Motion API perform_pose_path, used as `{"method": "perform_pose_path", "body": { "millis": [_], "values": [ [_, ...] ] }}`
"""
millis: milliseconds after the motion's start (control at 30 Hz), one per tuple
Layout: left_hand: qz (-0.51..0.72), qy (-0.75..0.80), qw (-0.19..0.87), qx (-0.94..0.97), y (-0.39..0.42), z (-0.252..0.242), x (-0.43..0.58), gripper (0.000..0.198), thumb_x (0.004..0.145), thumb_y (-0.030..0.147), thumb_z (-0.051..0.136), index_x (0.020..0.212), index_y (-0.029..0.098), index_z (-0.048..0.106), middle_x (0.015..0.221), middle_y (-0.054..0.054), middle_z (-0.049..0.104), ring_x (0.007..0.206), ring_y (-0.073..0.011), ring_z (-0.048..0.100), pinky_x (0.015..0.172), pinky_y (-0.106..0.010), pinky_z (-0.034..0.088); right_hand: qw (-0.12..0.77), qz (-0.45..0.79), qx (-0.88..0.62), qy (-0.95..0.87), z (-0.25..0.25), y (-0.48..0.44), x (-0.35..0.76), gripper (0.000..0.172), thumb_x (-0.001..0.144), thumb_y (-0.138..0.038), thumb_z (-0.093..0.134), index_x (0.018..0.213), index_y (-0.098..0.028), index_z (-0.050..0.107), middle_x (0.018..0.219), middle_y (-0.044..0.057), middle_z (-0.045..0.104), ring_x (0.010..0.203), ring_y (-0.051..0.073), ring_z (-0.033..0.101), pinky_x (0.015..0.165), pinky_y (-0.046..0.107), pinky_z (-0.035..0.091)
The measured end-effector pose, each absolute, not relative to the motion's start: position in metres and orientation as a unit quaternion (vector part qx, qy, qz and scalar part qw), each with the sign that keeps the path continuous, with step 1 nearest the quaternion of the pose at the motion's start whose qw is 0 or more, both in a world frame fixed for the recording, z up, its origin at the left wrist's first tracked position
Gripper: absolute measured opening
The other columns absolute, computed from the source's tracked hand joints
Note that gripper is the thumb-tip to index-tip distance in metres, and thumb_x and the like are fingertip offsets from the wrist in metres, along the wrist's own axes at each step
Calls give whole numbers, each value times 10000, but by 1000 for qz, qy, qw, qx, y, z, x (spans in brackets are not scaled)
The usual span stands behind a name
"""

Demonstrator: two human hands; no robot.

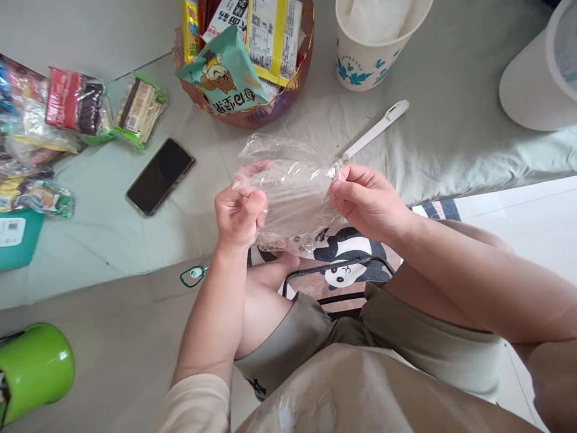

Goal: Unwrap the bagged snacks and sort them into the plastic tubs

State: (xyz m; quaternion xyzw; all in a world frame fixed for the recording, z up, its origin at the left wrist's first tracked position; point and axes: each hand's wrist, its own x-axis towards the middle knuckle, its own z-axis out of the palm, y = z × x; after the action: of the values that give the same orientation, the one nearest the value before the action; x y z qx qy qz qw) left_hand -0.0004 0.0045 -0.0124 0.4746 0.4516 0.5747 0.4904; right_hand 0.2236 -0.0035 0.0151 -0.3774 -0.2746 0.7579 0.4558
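A clear plastic bag (293, 192) is stretched between my two hands, over the table's near edge and above my lap. My left hand (241, 210) pinches its left side, thumb pressed against curled fingers. At the opposite side, my right hand (367, 195) grips the film between thumb and fingers. The bag is see-through and crinkled, and I make out nothing inside it. Just beyond my right hand lies a white-handled knife (376, 129), its tip end hidden by the bag.
A snack-filled basket (270, 114) and a leaf-patterned paper cup (360, 69) stand at the back. A black phone (161, 176) and packaged foods (74, 102) lie to the left. A white container (532, 90) is at right; a green bin (40, 370) sits on the floor.
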Motion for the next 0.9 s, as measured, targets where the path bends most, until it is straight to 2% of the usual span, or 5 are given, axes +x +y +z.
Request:
{"method": "perform_pose_path", "body": {
  "millis": [100, 200, 467, 700, 900],
  "values": [
    [595, 381, 500, 501, 4, -12, 1, 502, 835, 489, 824, 555, 180, 544, 1034, -17, 813, 318, 20, 373, 245, -184, 166, 442, 793, -352, -228, 16, -3, 224, 321, 743, -348, 855, 685, -189, 582, 632, -35, 578, 593, 67, 549, 571, 188, 476],
    [601, 354, 510, 503, 4, -12, 3, 444, 886, 444, 788, 606, 182, 563, 1161, 1, 810, 278, 41, 332, 240, -176, 148, 424, 811, -354, -194, 15, -4, 223, 210, 811, -320, 763, 743, -175, 627, 658, -21, 590, 605, 76, 579, 573, 191, 516],
    [578, 337, 546, 504, 4, -13, -2, 382, 863, 427, 818, 640, 196, 610, 1187, -14, 810, 255, 44, 317, 231, -187, 152, 404, 812, -364, -213, 11, -3, 222, 221, 862, -312, 771, 762, -169, 635, 682, -12, 635, 600, 67, 612, 589, 176, 550],
    [546, 354, 589, 479, 3, -6, -4, 439, 858, 481, 819, 642, 185, 577, 1156, -37, 814, 264, 54, 308, 241, -162, 176, 441, 763, -386, -272, 9, -4, 221, 381, 743, -464, 903, 754, -171, 660, 650, -34, 616, 581, 50, 581, 567, 168, 518],
    [525, 350, 592, 501, 3, -7, -1, 407, 870, 451, 813, 650, 188, 593, 1081, -12, 825, 250, 50, 307, 234, -157, 180, 446, 685, -490, -304, 15, -3, 220, 280, 914, -238, 700, 660, -179, 598, 597, -32, 586, 528, 42, 529, 487, 155, 429]
  ]
}}
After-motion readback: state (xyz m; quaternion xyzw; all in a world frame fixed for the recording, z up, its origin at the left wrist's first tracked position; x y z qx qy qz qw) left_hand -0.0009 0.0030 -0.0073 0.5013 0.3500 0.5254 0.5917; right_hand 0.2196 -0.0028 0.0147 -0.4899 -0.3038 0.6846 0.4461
